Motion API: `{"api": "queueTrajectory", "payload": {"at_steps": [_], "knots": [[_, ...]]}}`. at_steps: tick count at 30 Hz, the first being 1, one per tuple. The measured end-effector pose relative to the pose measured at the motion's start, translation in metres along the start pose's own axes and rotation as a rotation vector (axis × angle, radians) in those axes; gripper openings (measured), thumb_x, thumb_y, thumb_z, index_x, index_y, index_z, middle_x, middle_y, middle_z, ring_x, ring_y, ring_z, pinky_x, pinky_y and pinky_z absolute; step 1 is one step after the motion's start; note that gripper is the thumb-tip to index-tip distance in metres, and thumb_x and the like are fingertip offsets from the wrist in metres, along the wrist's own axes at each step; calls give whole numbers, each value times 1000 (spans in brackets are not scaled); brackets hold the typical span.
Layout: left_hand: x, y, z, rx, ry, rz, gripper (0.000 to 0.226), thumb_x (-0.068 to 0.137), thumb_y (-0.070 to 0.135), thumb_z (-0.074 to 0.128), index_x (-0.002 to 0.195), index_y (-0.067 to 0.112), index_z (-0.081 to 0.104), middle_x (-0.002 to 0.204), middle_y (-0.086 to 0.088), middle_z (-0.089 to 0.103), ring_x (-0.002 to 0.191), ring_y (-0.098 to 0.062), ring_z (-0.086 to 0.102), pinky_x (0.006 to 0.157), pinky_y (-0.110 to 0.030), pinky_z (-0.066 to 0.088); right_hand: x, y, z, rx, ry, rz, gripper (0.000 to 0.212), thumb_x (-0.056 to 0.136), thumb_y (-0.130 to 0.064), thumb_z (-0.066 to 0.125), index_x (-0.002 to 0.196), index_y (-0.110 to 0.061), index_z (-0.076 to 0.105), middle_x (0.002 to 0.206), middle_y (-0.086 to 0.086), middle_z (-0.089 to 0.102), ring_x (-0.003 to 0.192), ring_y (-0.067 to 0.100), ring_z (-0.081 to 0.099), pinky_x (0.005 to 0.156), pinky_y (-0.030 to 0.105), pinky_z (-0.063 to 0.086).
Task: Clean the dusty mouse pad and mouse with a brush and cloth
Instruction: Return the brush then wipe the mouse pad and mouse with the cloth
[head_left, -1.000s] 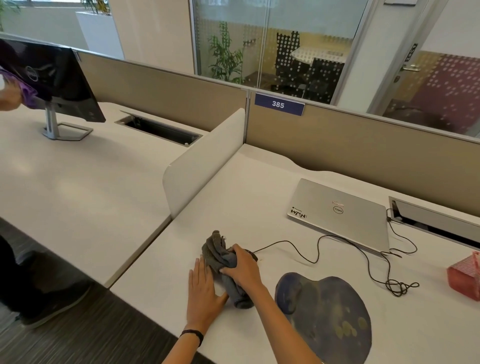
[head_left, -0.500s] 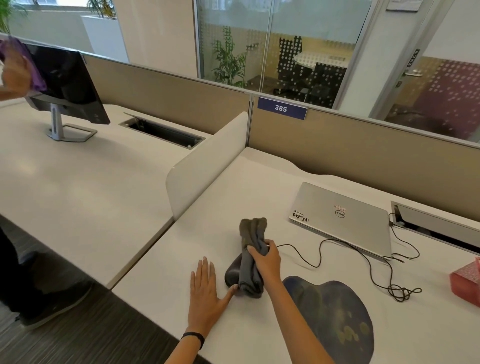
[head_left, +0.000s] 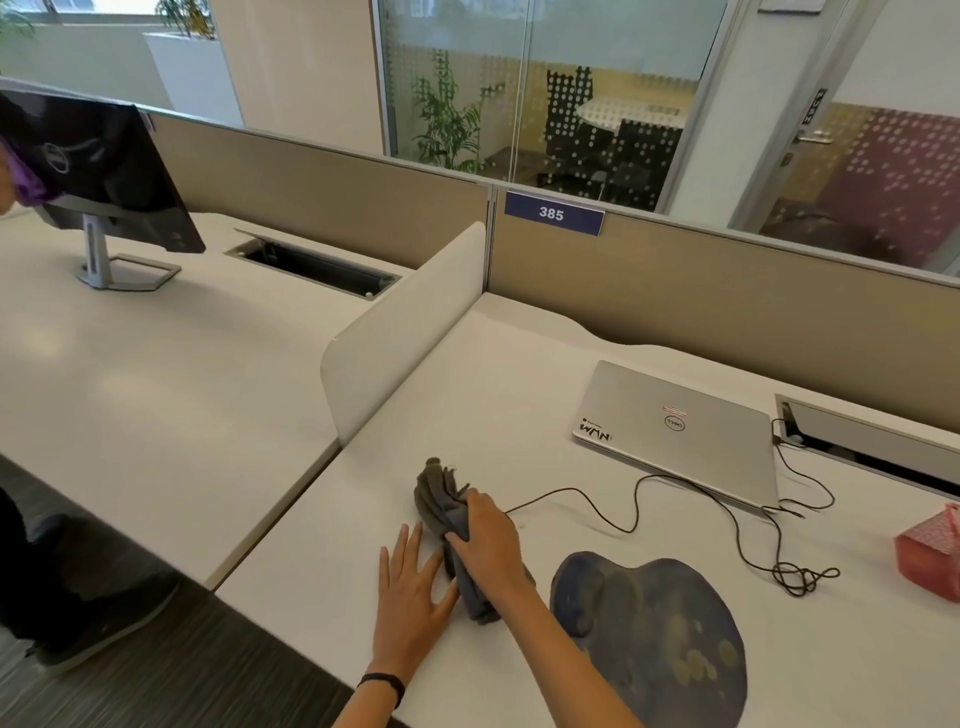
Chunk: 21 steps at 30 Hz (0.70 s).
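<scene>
Left of the mouse pad (head_left: 649, 634), the right hand (head_left: 488, 540), fingers clamped on the cloth (head_left: 439, 493), has swept back over the now-hidden mouse, so wiping continues; the left hand (head_left: 410, 597) lies flat, fingers apart.

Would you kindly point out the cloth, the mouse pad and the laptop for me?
cloth (head_left: 437, 491): head view, bunched upper end.
mouse pad (head_left: 660, 634): head view, middle of its top.
laptop (head_left: 675, 434): head view, lid centre.

The right hand (head_left: 488, 543) grips a bunched grey cloth (head_left: 440, 499) on the white counter (head_left: 519, 395), and the left hand (head_left: 410, 597) lies flat just beside it. A dark blue mouse pad (head_left: 660, 634) lies to the right, and a closed silver laptop (head_left: 680, 431) sits farther back.
</scene>
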<state>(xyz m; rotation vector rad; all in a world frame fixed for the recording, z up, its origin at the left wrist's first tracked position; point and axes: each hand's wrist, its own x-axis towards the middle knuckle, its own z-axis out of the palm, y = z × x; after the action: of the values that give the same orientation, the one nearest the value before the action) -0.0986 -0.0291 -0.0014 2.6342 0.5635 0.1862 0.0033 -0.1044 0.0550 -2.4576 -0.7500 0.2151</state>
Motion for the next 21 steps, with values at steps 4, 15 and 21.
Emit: {"api": "queueTrajectory", "payload": {"at_steps": [4, 15, 21], "knots": [[1, -3, -1, 55, 52, 24, 52, 86, 39, 49, 133, 18, 54, 149, -16, 38, 146, -9, -9, 114, -29, -13, -2, -14, 12, -154, 19, 6, 45, 95, -19, 51, 136, -10, 34, 126, 10, 50, 109, 23, 57, 88, 27, 48], [4, -5, 2, 90, -21, 26, 81, 87, 66, 13, 140, 15, 45, 154, -25, 23, 146, -33, -1, 115, -36, -16, -1, -1, -6, 685, 206, 382, 34, 80, -25, 71, 107, -12, 54, 103, 3, 62, 93, 17, 57, 77, 20, 47], [4, -10, 11, 26, -17, -51, 107, 61, 90, -14, 145, 39, 28, 161, -8, 0, 147, -22, -16, 115, -39, -23, 8, 46, -29, 602, 147, 517, 46, 80, -28, 72, 117, -10, 52, 117, 8, 60, 108, 28, 57, 83, 29, 44]]}}
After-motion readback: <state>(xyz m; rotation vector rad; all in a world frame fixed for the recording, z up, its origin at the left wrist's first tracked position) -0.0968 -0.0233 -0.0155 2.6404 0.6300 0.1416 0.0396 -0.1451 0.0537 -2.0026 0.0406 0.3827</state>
